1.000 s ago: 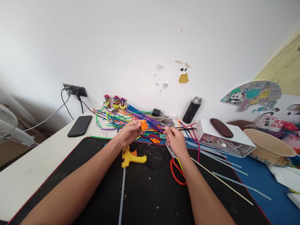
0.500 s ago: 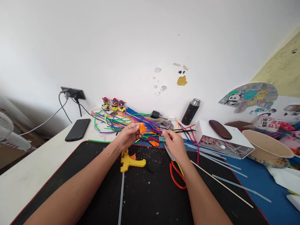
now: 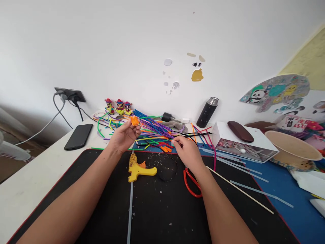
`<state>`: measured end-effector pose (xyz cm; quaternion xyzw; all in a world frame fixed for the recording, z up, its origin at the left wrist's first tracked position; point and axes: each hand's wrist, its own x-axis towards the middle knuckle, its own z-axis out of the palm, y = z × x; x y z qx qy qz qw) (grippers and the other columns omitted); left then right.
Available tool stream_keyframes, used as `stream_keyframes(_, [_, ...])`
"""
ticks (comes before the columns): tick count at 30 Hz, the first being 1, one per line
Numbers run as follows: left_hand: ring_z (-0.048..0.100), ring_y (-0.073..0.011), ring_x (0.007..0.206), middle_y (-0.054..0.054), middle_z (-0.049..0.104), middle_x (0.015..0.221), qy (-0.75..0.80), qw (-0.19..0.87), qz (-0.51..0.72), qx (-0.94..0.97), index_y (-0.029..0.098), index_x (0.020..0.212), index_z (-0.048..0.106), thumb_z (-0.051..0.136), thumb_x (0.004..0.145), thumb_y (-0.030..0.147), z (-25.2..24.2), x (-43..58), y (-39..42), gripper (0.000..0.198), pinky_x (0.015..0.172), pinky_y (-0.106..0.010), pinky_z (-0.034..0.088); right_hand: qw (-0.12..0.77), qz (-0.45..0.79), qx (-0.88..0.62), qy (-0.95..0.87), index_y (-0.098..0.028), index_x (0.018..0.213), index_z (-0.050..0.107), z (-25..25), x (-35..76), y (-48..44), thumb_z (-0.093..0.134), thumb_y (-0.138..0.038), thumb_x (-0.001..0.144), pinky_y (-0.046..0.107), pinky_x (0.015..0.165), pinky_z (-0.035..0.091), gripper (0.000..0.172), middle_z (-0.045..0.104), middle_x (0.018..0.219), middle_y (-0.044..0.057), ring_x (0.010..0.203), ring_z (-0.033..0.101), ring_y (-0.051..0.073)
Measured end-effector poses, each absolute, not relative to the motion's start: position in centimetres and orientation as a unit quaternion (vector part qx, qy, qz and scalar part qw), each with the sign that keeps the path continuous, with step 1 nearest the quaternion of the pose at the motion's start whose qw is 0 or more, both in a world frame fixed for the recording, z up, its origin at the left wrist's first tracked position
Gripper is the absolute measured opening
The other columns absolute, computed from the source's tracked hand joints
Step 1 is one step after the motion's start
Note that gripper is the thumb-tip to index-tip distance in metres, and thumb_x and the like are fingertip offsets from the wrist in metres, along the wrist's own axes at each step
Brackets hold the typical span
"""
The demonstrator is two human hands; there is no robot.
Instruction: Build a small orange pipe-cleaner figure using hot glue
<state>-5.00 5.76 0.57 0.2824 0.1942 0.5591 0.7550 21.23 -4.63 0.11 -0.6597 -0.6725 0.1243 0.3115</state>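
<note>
The left hand (image 3: 125, 135) is raised over the back left part of the surface (image 3: 43, 176), holding a small orange fuzzy piece (image 3: 134, 121) up in the air — thumb and forefinger are closed on it, the other fingers loosely curled below. The right hand (image 3: 186, 150) is low over the back edge of the black mat (image 3: 162, 210), thumb and forefinger close together; a bit of teal shows at their tips, and I cannot tell whether they grip it.

Partly hidden by that hand and forearm are red-handled scissors (image 3: 186, 184). A yellow glue gun (image 3: 137, 169) lies left of the mat's middle, its nozzle toward the back edge and a translucent stick (image 3: 130, 206) running from its rear toward the front edge.

Coloured stems (image 3: 152, 127) spread in a tangle along the surface's back edge, with three small figurines (image 3: 120, 106) standing behind their left end. A phone (image 3: 78, 137) lies flat near the left edge. Toward the back right corner are a black bottle (image 3: 207, 113), a white box (image 3: 259, 142) bearing a brown case (image 3: 240, 131), and a tan bowl (image 3: 291, 145) — a pale wooden stick (image 3: 241, 190) slants across the mat's right side
</note>
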Motion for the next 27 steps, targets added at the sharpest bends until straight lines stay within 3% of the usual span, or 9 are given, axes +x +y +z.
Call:
stream_keyframes(5, [0.065, -0.0124, 0.067, -0.001, 0.07, 0.075, 0.204, 0.746, 0.576, 0.265, 0.016, 0.086, 0.07, 0.077, 0.091, 0.024, 0.8, -5.6, 6.2, 0.012, 0.064, -0.023, 0.055, 0.225, 0.129, -0.681, -0.685, -0.024, 0.109, 0.073, -0.4, 20.4, -4.6, 0.057, -0.034, 0.104, 0.029, 0.062, 0.031, 0.02, 0.073, 0.078, 0.0, 0.07, 0.063, 0.019])
stream_keyframes(11, [0.066, -0.0132, 0.067, -0.003, 0.07, 0.078, 0.205, 0.753, 0.554, 0.29, 0.014, 0.089, 0.072, 0.082, 0.085, 0.025, -0.1, -4.7, 5.9, 0.015, 0.06, -0.023, 0.054, 0.152, 0.107, -0.698, -0.692, -0.024, 0.117, 0.072, -1.4, 19.8, -4.4, 0.057, -0.034, 0.104, 0.03, 0.066, 0.034, 0.022, 0.078, 0.092, 0.004, 0.085, 0.07, 0.022])
stream_keyframes(17, [0.068, -0.0138, 0.069, -0.005, 0.075, 0.088, 0.204, 0.757, 0.532, 0.319, 0.015, 0.096, 0.075, 0.087, 0.08, 0.026, -0.6, -4.1, 5.6, 0.023, 0.062, -0.023, 0.055, 0.116, 0.089, -0.705, -0.694, -0.024, 0.118, 0.07, -1.9, 19.2, -4.0, 0.056, -0.037, 0.105, 0.031, 0.069, 0.037, 0.023, 0.081, 0.098, 0.005, 0.092, 0.073, 0.025])
stream_keyframes(27, [0.068, -0.0145, 0.07, -0.005, 0.073, 0.082, 0.195, 0.758, 0.523, 0.339, 0.013, 0.094, 0.075, 0.091, 0.077, 0.03, -1.1, -4.0, 5.5, 0.029, 0.064, -0.023, 0.056, 0.063, 0.075, -0.714, -0.693, -0.022, 0.108, 0.071, -1.9, 18.3, -3.8, 0.059, -0.031, 0.103, 0.032, 0.068, 0.038, 0.017, 0.08, 0.094, 0.007, 0.091, 0.075, 0.027])
